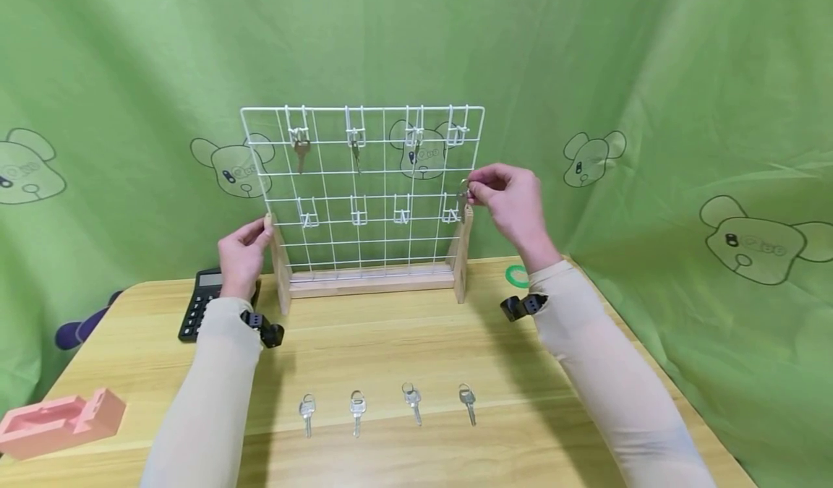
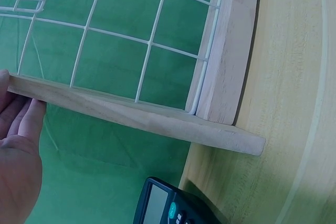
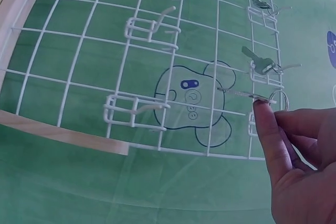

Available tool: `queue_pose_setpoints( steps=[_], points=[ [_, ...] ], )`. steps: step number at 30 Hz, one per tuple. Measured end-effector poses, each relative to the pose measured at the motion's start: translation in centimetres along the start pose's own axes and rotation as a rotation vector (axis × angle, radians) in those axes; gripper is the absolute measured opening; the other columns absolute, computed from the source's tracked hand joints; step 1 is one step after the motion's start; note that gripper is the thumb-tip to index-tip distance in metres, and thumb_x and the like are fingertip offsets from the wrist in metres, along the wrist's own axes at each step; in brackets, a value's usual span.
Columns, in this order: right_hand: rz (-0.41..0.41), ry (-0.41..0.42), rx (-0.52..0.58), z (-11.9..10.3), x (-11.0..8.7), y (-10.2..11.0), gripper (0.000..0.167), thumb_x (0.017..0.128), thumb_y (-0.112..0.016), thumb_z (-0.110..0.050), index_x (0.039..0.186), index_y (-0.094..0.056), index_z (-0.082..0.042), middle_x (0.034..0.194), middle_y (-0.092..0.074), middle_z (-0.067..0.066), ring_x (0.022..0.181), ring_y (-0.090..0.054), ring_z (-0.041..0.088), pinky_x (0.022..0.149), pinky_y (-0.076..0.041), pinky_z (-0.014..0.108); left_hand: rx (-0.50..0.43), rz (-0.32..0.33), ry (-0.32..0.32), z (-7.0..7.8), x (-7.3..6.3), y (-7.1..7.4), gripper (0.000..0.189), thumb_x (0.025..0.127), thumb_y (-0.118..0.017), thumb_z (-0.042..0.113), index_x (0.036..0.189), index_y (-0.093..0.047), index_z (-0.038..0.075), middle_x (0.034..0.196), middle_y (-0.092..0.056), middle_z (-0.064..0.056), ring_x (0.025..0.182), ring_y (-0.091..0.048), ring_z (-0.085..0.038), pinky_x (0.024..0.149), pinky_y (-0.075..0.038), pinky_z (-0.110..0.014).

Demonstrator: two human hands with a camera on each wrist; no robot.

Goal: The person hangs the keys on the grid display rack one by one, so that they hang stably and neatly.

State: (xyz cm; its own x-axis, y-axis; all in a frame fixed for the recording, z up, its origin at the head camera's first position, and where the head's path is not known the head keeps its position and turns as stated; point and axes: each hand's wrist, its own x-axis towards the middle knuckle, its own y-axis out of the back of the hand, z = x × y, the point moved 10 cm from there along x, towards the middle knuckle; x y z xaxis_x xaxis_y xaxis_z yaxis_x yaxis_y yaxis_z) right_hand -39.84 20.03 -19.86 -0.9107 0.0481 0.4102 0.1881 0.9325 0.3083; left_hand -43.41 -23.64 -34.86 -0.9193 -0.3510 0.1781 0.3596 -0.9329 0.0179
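Observation:
A white wire grid (image 1: 436,108) stands upright in a wooden stand (image 1: 371,284). My left hand (image 1: 242,257) grips the top of the stand's left side post (image 2: 131,114) between thumb and fingers. Beside the grid's right edge, my right hand (image 1: 510,202) pinches a key (image 3: 239,93) by its head, near its split ring (image 3: 283,99). Three keys hang from upper-row hooks: a brownish one (image 1: 301,154) at left, another (image 1: 356,154) beside it, and a third (image 3: 258,62). The upper right hook (image 1: 457,135) is left of and above my right hand. Lower hooks (image 1: 359,217) form a second row.
Several keys with rings, among them one at left (image 1: 307,414) and one at right (image 1: 467,400), lie in a row on the wooden table (image 1: 377,343). A black calculator (image 1: 195,314), a pink holder (image 1: 65,423) and a green ring (image 1: 517,276) also rest there. Green curtains surround it.

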Motion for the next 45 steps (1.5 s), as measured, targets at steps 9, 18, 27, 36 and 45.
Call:
queue_pose_setpoints(
  steps=[9,18,27,36,45],
  points=[
    [0.08,0.013,-0.108,-1.8,0.9,0.7,0.018,0.092,-0.065,0.001,0.11,-0.07,0.002,0.1,-0.068,0.014,0.083,-0.067,0.021,0.077,-0.059,0.028,0.004,0.007,0.011,0.0,0.1,0.1,0.039,0.095,-0.066,0.015,0.133,-0.06,0.006,0.134,-0.059,-0.014,0.119,-0.058,-0.022,0.101,-0.047,-0.026],
    [0.144,0.017,-0.198,-3.9,1.2,0.8,0.019,0.093,-0.064,-0.001,0.111,-0.07,0.0,0.101,-0.07,0.013,0.085,-0.068,0.018,0.072,-0.059,0.022,-0.01,0.011,0.012,-0.2,0.2,0.2,0.039,0.095,-0.066,0.013,0.133,-0.06,0.006,0.134,-0.059,-0.014,0.119,-0.058,-0.023,0.1,-0.048,-0.025],
    [0.237,0.068,-0.244,-5.8,1.8,1.2,0.018,0.092,-0.063,-0.001,0.108,-0.072,-0.002,0.097,-0.07,0.009,0.082,-0.064,0.015,0.071,-0.057,0.021,-0.01,0.007,0.01,-0.3,0.1,0.2,0.038,0.096,-0.065,0.012,0.133,-0.059,0.005,0.135,-0.058,-0.014,0.12,-0.058,-0.023,0.1,-0.047,-0.025],
    [0.297,0.054,-0.207,-5.9,2.7,1.7,0.018,0.093,-0.063,0.0,0.109,-0.071,0.001,0.1,-0.07,0.012,0.084,-0.066,0.017,0.073,-0.057,0.02,-0.005,-0.001,-0.01,-0.2,0.0,-0.1,0.038,0.096,-0.065,0.012,0.133,-0.059,0.004,0.135,-0.058,-0.015,0.121,-0.057,-0.023,0.102,-0.046,-0.026],
    [0.304,0.03,-0.215,-5.6,3.5,1.5,0.02,0.092,-0.062,0.0,0.11,-0.071,0.0,0.1,-0.07,0.01,0.086,-0.064,0.017,0.076,-0.056,0.02,-0.002,0.0,0.004,-0.4,0.1,-0.1,0.039,0.096,-0.065,0.013,0.134,-0.058,0.006,0.136,-0.057,-0.014,0.121,-0.056,-0.023,0.102,-0.046,-0.025]
  ],
)
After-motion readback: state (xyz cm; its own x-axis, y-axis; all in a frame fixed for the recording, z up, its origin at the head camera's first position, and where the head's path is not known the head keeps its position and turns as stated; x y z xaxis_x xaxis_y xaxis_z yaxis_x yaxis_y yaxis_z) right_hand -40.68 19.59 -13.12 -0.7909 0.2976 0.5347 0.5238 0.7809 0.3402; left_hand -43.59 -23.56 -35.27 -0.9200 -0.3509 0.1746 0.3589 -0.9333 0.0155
